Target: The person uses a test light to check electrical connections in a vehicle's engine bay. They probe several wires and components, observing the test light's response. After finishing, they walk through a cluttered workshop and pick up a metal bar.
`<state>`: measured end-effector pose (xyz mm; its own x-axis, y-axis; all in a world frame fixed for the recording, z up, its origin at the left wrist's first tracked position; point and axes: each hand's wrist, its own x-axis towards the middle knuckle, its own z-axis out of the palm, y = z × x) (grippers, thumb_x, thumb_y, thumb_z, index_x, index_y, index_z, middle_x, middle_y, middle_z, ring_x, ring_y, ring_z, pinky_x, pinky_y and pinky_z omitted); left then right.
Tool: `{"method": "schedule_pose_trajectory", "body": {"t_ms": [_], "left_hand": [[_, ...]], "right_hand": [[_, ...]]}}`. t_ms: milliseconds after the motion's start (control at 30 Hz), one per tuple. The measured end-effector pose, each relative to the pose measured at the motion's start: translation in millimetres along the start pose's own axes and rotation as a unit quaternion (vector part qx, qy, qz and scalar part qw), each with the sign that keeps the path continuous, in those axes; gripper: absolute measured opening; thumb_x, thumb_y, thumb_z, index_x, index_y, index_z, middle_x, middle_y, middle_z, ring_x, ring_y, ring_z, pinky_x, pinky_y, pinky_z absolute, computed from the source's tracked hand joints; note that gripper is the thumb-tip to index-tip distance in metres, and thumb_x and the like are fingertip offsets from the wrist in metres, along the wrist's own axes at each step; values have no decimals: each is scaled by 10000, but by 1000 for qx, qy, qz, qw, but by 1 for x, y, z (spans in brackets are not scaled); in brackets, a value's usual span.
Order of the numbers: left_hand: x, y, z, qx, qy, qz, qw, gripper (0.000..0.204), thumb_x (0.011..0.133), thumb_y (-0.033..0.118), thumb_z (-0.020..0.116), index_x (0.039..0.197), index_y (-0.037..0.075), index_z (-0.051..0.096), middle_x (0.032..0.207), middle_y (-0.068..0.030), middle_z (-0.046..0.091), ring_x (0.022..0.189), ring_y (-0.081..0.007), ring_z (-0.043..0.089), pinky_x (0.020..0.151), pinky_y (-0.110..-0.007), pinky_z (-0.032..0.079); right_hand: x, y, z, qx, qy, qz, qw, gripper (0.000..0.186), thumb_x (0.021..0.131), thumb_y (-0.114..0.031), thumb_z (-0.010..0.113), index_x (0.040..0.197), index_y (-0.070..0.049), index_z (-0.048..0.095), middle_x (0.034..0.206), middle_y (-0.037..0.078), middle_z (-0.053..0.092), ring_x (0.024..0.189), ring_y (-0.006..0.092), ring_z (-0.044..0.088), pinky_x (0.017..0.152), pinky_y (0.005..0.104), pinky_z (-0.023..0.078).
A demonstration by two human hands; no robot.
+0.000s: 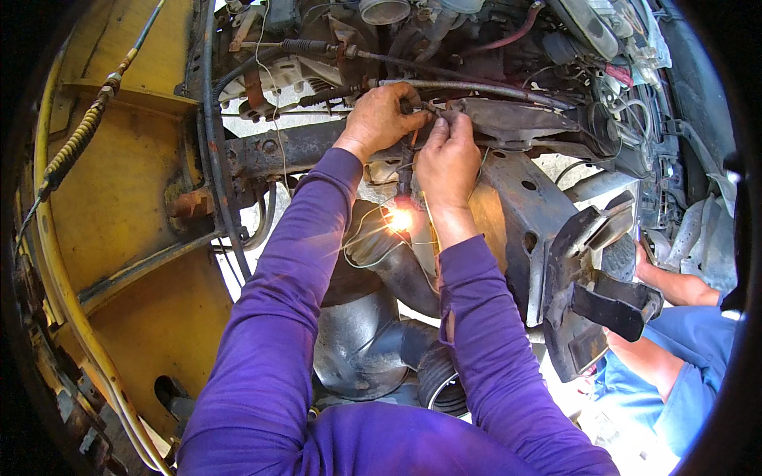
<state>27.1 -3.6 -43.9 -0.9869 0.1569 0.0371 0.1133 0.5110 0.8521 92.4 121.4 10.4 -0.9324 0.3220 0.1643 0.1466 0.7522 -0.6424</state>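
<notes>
Both my arms, in purple sleeves, reach into the vehicle's dark frame. My left hand (379, 119) is closed, thumb and fingers pinching a dark wire (429, 106). Close beside it, my right hand (449, 163) also pinches that wire, its fingertips pressed together. Just below the hands a small bulb (399, 219) glows bright orange-white at the lower end of a dark holder (404, 186). A thin pale wire (344, 247) loops around near the bulb. Glare and my fingers hide the exact joint of the wires.
A yellow metal panel (135, 214) with hoses and a cable stands at left. A dark frame beam (290, 147) runs behind my hands. A metal bracket (599, 293) juts out at right, near another person's arm (675, 282) and blue clothing. Below lie a black canister (357, 349) and a corrugated hose (439, 377).
</notes>
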Motion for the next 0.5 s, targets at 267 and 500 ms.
{"method": "schedule_pose_trajectory", "body": {"t_ms": [267,500], "left_hand": [[-3,9,-9,-1,-34,-39,999,396,795,333,847,1012,22,732,950,-166,750,883,-320,719,812,-408,550],[-1,13,-8,5,-47,-40,998,422,800,317,848,1048,1,716,971,-184,745,909,-311,720,831,-387,552]], "right_hand": [[-16,8,1,172,-123,154,965,208,915,-147,730,976,29,638,962,146,733,727,207,651,739,375,531],[-27,25,18,237,-180,176,938,257,874,-156,766,990,71,730,869,151,761,789,191,680,775,336,523]]}}
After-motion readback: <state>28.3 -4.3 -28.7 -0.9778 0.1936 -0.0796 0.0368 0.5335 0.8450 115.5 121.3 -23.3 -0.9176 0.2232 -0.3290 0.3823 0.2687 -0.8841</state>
